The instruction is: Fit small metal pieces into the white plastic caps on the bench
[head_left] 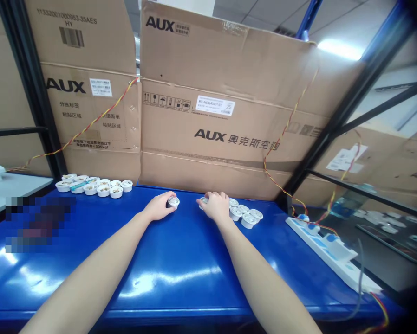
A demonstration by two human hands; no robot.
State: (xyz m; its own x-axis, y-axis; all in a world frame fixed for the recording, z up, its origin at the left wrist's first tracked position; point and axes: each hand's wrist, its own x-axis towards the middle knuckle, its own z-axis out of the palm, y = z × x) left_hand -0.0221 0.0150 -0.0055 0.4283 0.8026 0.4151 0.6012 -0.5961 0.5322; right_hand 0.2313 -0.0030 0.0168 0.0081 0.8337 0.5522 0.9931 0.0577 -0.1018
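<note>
My left hand is closed around a small white round cup-like piece, thumb and fingers on its sides, at the middle of the blue tabletop. To the right, my right hand curls over another small white round piece, partly hidden under its fingers. Right beside that hand sits a cluster of several similar white pieces, some hidden behind it. Against the cardboard at the far left stands a bigger group of white round pieces, with brownish contents or marks on top and a teal strip among them.
Tall cardboard panels stand along the back edge. A white power strip with plugs and cables lies along the right edge, by a black metal frame. A red-yellow twisted wire hangs across the cardboard. A pixelated patch covers something at left.
</note>
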